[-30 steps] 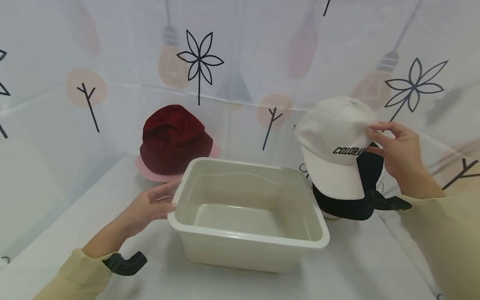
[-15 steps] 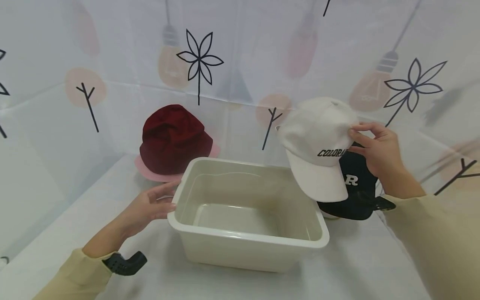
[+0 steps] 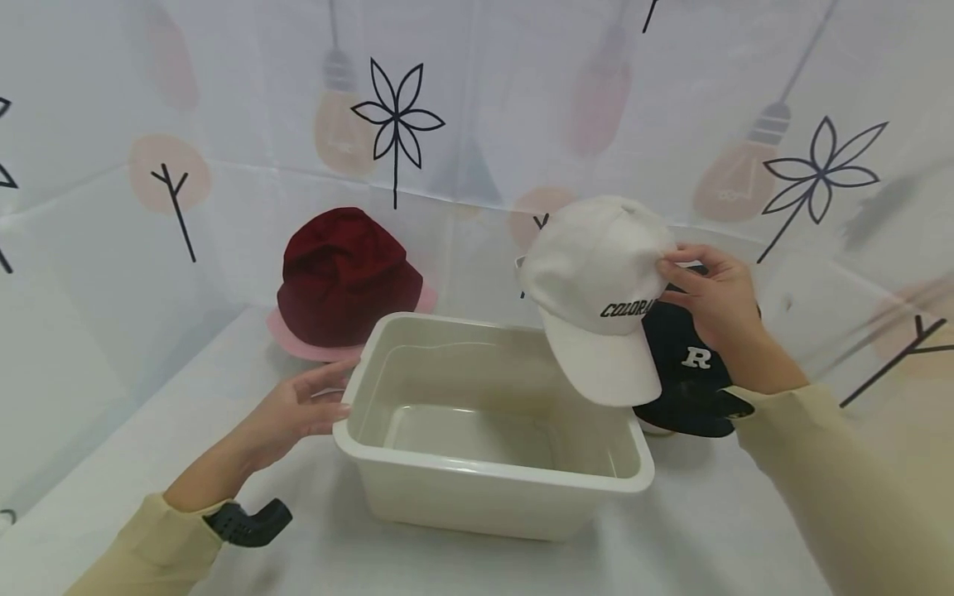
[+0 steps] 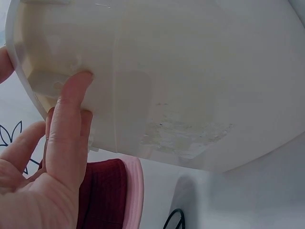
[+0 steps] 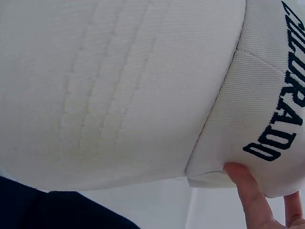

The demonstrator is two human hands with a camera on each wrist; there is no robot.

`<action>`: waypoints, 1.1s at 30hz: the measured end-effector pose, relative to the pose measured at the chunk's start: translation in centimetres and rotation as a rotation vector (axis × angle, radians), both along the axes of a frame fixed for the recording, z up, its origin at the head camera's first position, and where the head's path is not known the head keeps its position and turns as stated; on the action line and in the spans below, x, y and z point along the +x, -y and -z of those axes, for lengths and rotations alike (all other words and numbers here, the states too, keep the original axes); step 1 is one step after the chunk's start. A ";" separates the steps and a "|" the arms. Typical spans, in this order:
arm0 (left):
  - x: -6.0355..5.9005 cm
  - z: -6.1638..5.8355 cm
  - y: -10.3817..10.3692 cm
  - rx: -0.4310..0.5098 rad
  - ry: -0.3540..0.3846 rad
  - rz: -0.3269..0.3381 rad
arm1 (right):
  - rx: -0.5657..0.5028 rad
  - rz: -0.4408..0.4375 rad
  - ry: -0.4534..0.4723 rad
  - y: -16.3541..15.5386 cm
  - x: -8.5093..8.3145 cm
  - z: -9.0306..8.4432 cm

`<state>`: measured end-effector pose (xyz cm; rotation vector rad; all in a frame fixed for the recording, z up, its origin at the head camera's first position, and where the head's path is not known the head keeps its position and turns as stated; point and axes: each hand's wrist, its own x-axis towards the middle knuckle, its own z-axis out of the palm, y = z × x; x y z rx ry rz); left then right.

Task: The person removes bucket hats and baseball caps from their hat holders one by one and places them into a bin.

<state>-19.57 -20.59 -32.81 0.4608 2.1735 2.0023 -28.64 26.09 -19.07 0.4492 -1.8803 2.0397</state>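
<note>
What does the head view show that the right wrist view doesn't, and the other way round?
Only the head view: the left hand on the bin, the dark red hat and the R on the dark cap.
Only the right wrist view: the DO ending the lettering, and the brim's stitching.
Both: the white cap, the right hand pinching it and probably the dark cap.

Diffuse light is filling the head view, while faint shadows are spreading under the pale basin (image 3: pixel 477 503) onto the surface (image 3: pixel 708 538) and a highlight is gleaming along its front rim (image 3: pixel 477 470). The left wrist view is looking dimmer; at the right wrist view's lower left, dark cloth (image 5: pixel 57 212) is losing detail.
</note>
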 end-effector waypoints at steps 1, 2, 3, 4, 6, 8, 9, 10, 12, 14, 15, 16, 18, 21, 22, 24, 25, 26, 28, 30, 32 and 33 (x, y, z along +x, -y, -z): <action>0.0 0.0 0.0 0.001 -0.001 0.002 | -0.005 -0.007 0.007 0.1 0.0 0.0; 0.0 0.0 0.0 0.002 -0.001 0.003 | 0.004 -0.005 0.015 0.3 0.0 0.1; 0.0 -0.1 0.0 0.005 -0.002 0.005 | 0.015 0.000 0.020 0.4 -0.1 0.1; 0.1 -0.1 0.0 0.005 -0.004 0.006 | 0.033 0.006 0.024 0.6 -0.1 0.2; 0.1 -0.1 0.0 0.003 -0.008 0.007 | 0.068 0.017 0.028 1.0 -0.2 0.3; 0.2 -0.1 0.0 0.003 -0.009 0.007 | 0.091 0.021 0.032 1.3 -0.4 0.4; 0.2 -0.2 0.0 0.004 -0.010 0.007 | 0.095 0.015 0.031 1.5 -0.4 0.5; 0.2 -0.2 0.0 0.002 -0.008 0.004 | 0.095 0.005 0.031 1.7 -0.4 0.5; 0.1 -0.2 0.0 0.000 -0.002 -0.002 | 0.091 -0.017 0.030 2.0 -0.4 0.7; 0.1 -0.2 0.0 -0.003 -0.002 -0.004 | 0.079 -0.052 0.025 2.3 -0.4 0.8; 0.1 -0.2 -0.1 -0.004 -0.003 -0.004 | 0.077 -0.071 0.020 2.5 -0.5 0.9; 0.1 -0.2 -0.1 -0.005 -0.005 -0.002 | 0.072 -0.092 0.014 2.6 -0.4 1.0; 0.2 -0.2 -0.1 -0.005 -0.011 0.004 | 0.070 -0.129 -0.003 2.8 -0.5 1.2; 0.2 -0.2 -0.1 0.000 -0.014 0.012 | 0.085 -0.172 -0.032 3.1 -0.5 1.4; 0.2 -0.3 -0.1 0.001 -0.014 0.014 | 0.095 -0.178 -0.039 3.1 -0.5 1.4; 0.2 -0.3 -0.1 0.002 -0.011 0.015 | 0.128 -0.182 -0.052 3.3 -0.6 1.5; 0.2 -0.3 -0.1 0.003 -0.009 0.015 | 0.146 -0.181 -0.057 3.3 -0.7 1.5; 0.2 -0.3 -0.1 0.002 -0.008 0.016 | 0.161 -0.183 -0.062 3.4 -0.7 1.5; 0.3 -0.4 -0.1 0.002 -0.005 0.016 | 0.194 -0.191 -0.079 3.5 -0.7 1.5; 0.3 -0.3 -0.1 0.006 -0.005 0.019 | 0.212 -0.209 -0.098 3.7 -0.7 1.4; 0.2 -0.3 -0.2 0.011 -0.014 0.027 | 0.220 -0.236 -0.117 3.9 -0.7 1.4; 0.2 -0.2 -0.2 0.014 -0.016 0.030 | 0.219 -0.253 -0.124 4.0 -0.6 1.4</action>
